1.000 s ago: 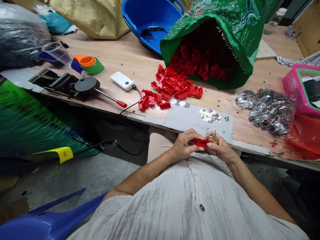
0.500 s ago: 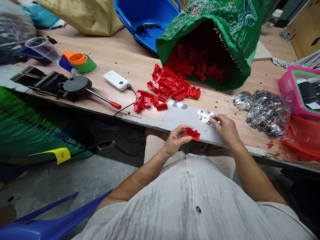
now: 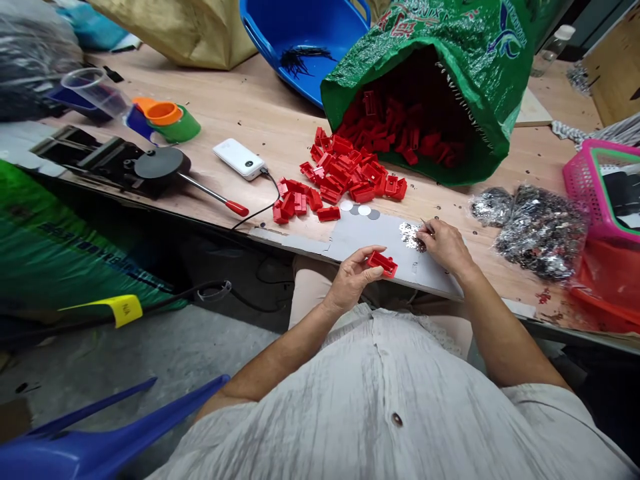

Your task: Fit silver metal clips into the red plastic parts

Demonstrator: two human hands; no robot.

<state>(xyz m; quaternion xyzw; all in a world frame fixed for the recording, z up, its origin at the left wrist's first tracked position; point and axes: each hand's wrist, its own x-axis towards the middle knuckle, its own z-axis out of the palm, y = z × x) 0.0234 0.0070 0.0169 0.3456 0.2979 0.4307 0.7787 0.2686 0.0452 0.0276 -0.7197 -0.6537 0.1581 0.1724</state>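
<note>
My left hand [image 3: 354, 277] pinches a small red plastic housing [image 3: 383, 263] just above the table's near edge. My right hand [image 3: 445, 245] rests on the grey sheet [image 3: 370, 235], its fingers pinched at a little pile of shiny metal bits [image 3: 411, 233]; a thin metal tool pokes out of its fingers. Behind the sheet lies a heap of the same red housings [image 3: 345, 177], spilling from an open green sack [image 3: 450, 60].
A white power bank [image 3: 239, 159] with a cable, a black lever press [image 3: 150, 167] with a red-tipped handle, coloured cups [image 3: 165, 120], a blue tub [image 3: 305, 40], bags of metal parts [image 3: 535, 223] and a pink basket [image 3: 595, 180] stand on the wooden table. A blue chair [image 3: 100, 433] is at lower left.
The hands, joined at the red housing a second ago, have parted. My right hand reached forward to the metal pile on the grey sheet; my left keeps the housing.
</note>
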